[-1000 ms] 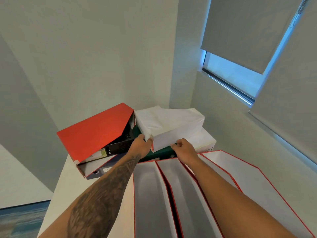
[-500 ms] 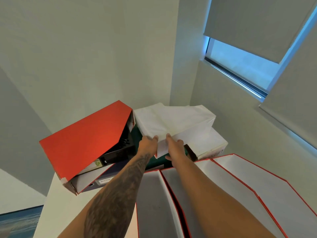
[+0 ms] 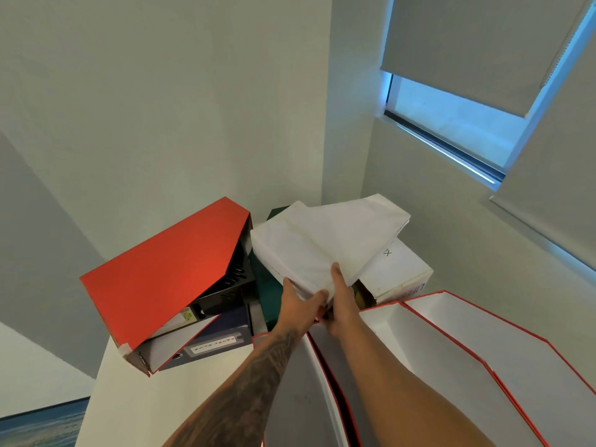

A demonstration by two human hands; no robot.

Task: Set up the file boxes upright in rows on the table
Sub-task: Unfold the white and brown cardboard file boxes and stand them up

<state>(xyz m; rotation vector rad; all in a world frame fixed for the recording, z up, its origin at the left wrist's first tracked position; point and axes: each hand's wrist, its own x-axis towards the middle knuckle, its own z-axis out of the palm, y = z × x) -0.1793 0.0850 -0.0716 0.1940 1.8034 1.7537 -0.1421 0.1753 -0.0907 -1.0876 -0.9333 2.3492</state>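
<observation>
Both my hands grip the near corner of a white paper-wrapped package (image 3: 325, 240), which is tilted up over a green box (image 3: 271, 295) at the back of the table. My left hand (image 3: 298, 306) holds its left edge, my right hand (image 3: 342, 298) holds it from the right with the thumb on top. A red file box (image 3: 167, 272) lies on its side to the left, with dark binders inside. Several white file boxes with red edges (image 3: 451, 346) stand in a row in front of me, open tops up.
A second white carton (image 3: 400, 269) sits under the package at the right. A dark blue binder (image 3: 216, 343) with a label lies under the red file box. The white table (image 3: 145, 401) meets the walls in a corner; a window with a blind is upper right.
My hands have come together at the package's near corner and lifted it; it is now tilted and turned, exposing more of the carton beneath.
</observation>
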